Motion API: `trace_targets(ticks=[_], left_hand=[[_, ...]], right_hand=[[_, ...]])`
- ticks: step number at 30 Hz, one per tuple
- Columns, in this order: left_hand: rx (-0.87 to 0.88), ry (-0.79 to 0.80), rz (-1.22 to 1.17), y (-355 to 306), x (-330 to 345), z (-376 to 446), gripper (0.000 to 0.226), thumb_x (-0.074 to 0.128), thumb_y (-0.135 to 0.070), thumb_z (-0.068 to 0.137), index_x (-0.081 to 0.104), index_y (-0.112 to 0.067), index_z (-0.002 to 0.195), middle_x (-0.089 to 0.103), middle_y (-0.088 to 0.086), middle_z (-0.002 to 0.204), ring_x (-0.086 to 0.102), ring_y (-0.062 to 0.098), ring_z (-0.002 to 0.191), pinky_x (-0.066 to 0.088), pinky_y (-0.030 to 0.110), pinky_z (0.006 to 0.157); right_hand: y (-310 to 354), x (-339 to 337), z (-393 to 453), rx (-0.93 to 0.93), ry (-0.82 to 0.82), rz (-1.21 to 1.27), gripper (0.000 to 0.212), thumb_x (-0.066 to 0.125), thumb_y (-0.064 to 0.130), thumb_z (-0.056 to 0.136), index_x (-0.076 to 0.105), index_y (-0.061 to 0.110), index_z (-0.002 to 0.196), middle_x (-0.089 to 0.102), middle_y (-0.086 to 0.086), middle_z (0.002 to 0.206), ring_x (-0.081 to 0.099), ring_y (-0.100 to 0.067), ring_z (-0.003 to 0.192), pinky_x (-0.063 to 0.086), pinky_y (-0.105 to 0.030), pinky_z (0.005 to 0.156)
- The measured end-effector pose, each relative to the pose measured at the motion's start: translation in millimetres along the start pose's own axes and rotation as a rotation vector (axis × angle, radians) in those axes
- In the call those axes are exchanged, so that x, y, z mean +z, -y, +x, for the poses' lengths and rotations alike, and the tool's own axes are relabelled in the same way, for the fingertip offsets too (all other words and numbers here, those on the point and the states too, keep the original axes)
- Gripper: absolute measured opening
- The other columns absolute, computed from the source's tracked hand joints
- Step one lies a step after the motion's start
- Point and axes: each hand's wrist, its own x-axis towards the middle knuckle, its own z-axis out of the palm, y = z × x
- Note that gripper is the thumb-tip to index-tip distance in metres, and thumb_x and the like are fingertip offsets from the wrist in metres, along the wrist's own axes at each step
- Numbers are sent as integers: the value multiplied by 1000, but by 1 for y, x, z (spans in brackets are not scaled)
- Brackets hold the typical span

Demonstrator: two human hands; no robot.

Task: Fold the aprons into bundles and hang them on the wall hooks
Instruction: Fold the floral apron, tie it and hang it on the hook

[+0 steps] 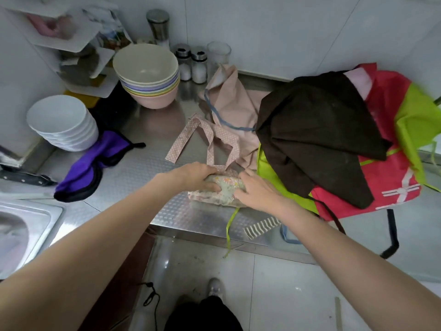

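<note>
We reach both arms forward; our left hand [196, 176] grips with curled fingers, our right hand [256, 190] presses flat

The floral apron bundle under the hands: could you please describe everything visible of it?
The floral apron bundle is pale, soft cloth printed with small flowers, rolled into a compact lump on the steel counter. Its pink dotted straps trail loose behind it. The left hand grips its left end; the right hand presses on its right end.
</note>
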Motion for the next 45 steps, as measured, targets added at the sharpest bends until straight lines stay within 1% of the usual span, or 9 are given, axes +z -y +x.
trace_targets(ticks=[3, 7, 15, 24, 29, 32, 36, 39, 45], left_hand=[[-70, -10, 115, 4, 2, 9, 56, 43, -49, 93, 37, -17, 139, 55, 11, 126, 45, 26, 122, 33, 33, 96], [-112, -101, 218, 12, 11, 21, 56, 34, -52, 94, 32, -18, 139, 34, 6, 141, 27, 27, 130, 25, 45, 108], [-97, -4, 59, 29, 13, 51, 55, 35, -46, 96, 30, -19, 144, 34, 7, 147, 30, 29, 135, 25, 43, 112], [-141, 150, -46, 26, -6, 58, 79, 66, -52, 77, 34, -15, 140, 47, 7, 135, 46, 25, 122, 39, 32, 101], [-112, 237, -42, 19, -16, 59, 70, 66, -46, 80, 41, -11, 135, 51, 4, 131, 50, 25, 117, 40, 31, 99], [-100, 318, -26, 15, -20, 56, 60, 62, -44, 84, 48, -9, 131, 56, 5, 127, 53, 25, 114, 41, 30, 98], [-74, 266, 0, 8, -16, 52, 58, 63, -41, 85, 48, -9, 130, 56, 9, 127, 52, 26, 113, 40, 29, 94], [-89, 235, -30, 4, -15, 49, 58, 62, -38, 86, 43, -12, 134, 52, 6, 131, 49, 24, 118, 38, 27, 95], [-104, 175, 2, -1, -9, 48, 53, 63, -37, 85, 47, -10, 128, 56, 8, 125, 54, 25, 112, 40, 27, 87]], right_hand=[[7, 1, 18, 96, -89, -57, 36, 39, 26, 92, 53, 5, 118, 42, -12, 141, 29, -29, 137, 34, -36, 100], [9, 5, 40, 164, -98, -163, 40, 36, 26, 93, 46, 7, 127, 47, -15, 138, 40, -34, 130, 34, -39, 100], [-3, 13, 68, 194, -103, -151, 40, 37, 27, 90, 39, 11, 127, 44, -18, 139, 32, -36, 133, 32, -43, 100], [-13, 10, 80, 166, -23, -100, 41, 34, 31, 93, 37, 12, 130, 37, -17, 144, 26, -36, 137, 29, -46, 105], [-8, -26, 90, 293, 172, 574, 40, 56, 46, 86, 56, 13, 109, 54, -3, 107, 51, -21, 101, 40, -31, 82], [3, -29, 97, 335, 96, 699, 29, 70, 33, 81, 60, 8, 92, 62, -7, 92, 54, -19, 80, 41, -29, 67], [34, -38, 99, 344, -6, 900, 28, 50, 14, 92, 49, 2, 117, 68, -11, 76, 51, -16, 56, 29, -21, 41], [49, -57, 96, 289, -93, 869, 17, 36, 21, 98, 47, 11, 106, 59, -3, 64, 44, -12, 51, 31, -21, 47], [61, -100, 89, 273, -353, 1056, 33, 34, 24, 99, 40, 16, 68, 48, 0, 59, 44, -12, 49, 28, -23, 48]])
